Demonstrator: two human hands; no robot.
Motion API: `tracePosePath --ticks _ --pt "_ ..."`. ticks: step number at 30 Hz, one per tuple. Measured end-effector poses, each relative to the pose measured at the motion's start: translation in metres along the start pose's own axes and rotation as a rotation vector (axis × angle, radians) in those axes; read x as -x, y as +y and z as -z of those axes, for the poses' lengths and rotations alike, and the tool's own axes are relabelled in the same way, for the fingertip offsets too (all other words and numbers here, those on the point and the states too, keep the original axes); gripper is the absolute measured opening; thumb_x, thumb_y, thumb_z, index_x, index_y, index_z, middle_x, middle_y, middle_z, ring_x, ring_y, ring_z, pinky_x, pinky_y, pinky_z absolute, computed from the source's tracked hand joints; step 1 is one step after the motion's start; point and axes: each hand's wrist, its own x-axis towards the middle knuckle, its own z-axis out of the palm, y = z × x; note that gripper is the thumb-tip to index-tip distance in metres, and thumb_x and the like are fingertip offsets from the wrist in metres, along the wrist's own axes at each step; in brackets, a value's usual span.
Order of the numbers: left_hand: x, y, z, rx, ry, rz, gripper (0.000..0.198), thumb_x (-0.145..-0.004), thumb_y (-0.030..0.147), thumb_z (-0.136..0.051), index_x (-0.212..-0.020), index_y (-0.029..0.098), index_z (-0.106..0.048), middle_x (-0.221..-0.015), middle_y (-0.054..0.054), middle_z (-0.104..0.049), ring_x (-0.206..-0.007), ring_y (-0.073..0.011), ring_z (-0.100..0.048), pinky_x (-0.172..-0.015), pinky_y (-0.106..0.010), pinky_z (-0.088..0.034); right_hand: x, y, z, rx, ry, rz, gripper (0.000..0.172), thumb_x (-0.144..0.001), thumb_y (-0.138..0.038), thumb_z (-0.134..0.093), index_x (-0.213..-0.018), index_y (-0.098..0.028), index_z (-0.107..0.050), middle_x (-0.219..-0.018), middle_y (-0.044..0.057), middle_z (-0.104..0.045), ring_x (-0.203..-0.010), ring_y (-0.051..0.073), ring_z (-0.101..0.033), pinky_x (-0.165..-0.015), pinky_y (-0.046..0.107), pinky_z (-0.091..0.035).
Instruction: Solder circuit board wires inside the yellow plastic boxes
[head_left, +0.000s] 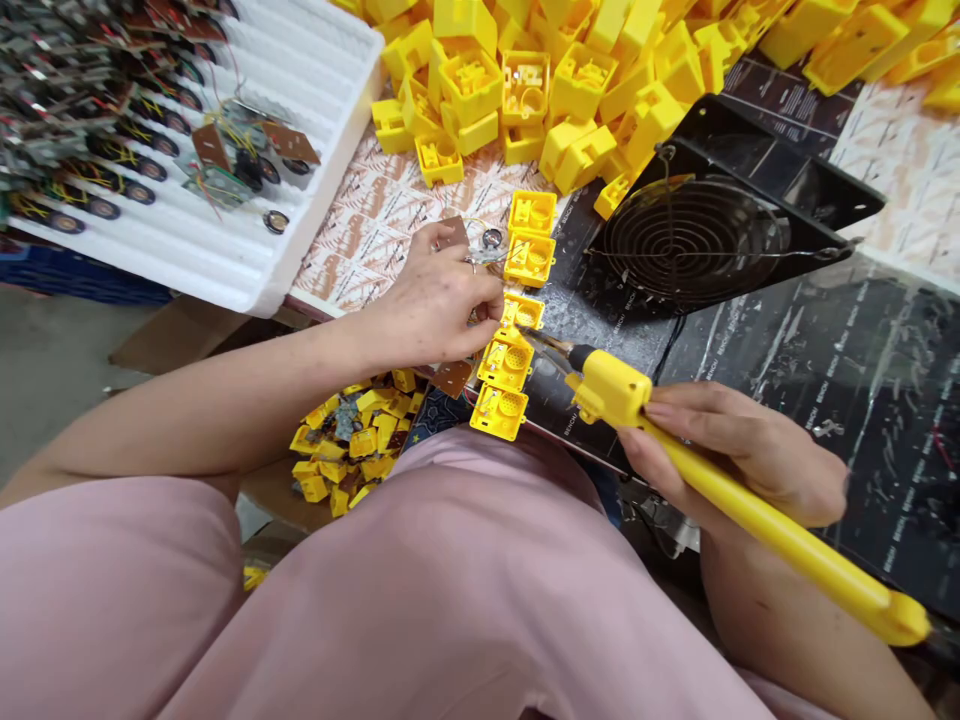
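Several small yellow plastic housings stand in a row along the edge of the bench, with white fittings and round perforated grilles inside. My left hand is over the row from the left, its thumb and forefinger pinched at the middle housing; whatever is between the fingertips is hidden. My right hand grips a yellow soldering iron. Its metal tip points left and reaches the middle housing near my left fingertips. Brown circuit boards with thin wires and a small round speaker lie beside the row, partly under my left hand.
At the upper left, a white foam tray carries many wired boards and speakers. Yellow housings are heaped at the back. A black fan stands on the right of the bench. Below the edge, a box holds yellow assembled pieces.
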Motion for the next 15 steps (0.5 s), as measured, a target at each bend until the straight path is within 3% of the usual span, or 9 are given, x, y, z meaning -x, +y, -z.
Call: tracePosePath --ticks 2,6,8,11,15 --pt "-0.002 0.001 0.0 -0.018 -0.002 -0.013 0.021 -0.088 0.033 -0.058 -0.083 0.029 -0.077 -0.08 -0.001 -0.075 -0.101 -0.0281 -0.067 -0.118 -0.063 -0.032 -0.001 0.002 -0.001 0.023 -0.07 -0.011 0.005 -0.092 -0.025 -0.078 -0.092 -0.026 -0.073 -0.081 0.0 -0.079 -0.066 0.016 -0.076 -0.054 0.025 -0.061" --pt "-0.005 0.002 0.002 -0.059 -0.031 -0.027 0.023 -0.089 0.032 -0.054 -0.08 0.027 -0.075 -0.081 -0.001 -0.075 -0.101 -0.0266 -0.066 -0.118 -0.059 -0.034 -0.006 0.001 -0.004 0.101 -0.08 0.0 0.018 -0.098 -0.035 -0.073 -0.083 -0.025 -0.072 -0.073 0.001 -0.076 -0.062 0.016 -0.074 -0.053 0.024 -0.06" --pt "-0.007 0.004 0.003 -0.083 -0.05 -0.036 0.024 -0.089 0.032 -0.053 -0.079 0.026 -0.074 -0.08 -0.001 -0.074 -0.101 -0.0264 -0.066 -0.118 -0.057 -0.035 -0.012 0.0 -0.005 0.105 -0.071 0.048 0.01 -0.093 -0.03 -0.079 -0.088 -0.026 -0.072 -0.076 0.0 -0.078 -0.063 0.016 -0.075 -0.051 0.024 -0.059" --pt "-0.01 0.005 0.003 -0.122 -0.071 -0.043 0.022 -0.087 0.029 -0.052 -0.078 0.024 -0.072 -0.078 -0.003 -0.073 -0.1 -0.0273 -0.067 -0.117 -0.057 -0.036 -0.023 -0.002 -0.003 0.098 -0.123 0.122 0.019 -0.086 -0.02 -0.086 -0.094 -0.027 -0.07 -0.083 -0.001 -0.08 -0.064 0.015 -0.075 -0.051 0.024 -0.058" --pt "-0.013 0.005 0.002 -0.142 -0.07 -0.048 0.02 -0.084 0.029 -0.055 -0.075 0.024 -0.071 -0.073 -0.002 -0.07 -0.099 -0.0277 -0.067 -0.115 -0.056 -0.039 -0.034 -0.007 0.005 0.053 -0.222 0.188 0.018 -0.086 -0.018 -0.086 -0.093 -0.025 -0.07 -0.083 -0.001 -0.079 -0.066 0.015 -0.074 -0.06 0.026 -0.064"
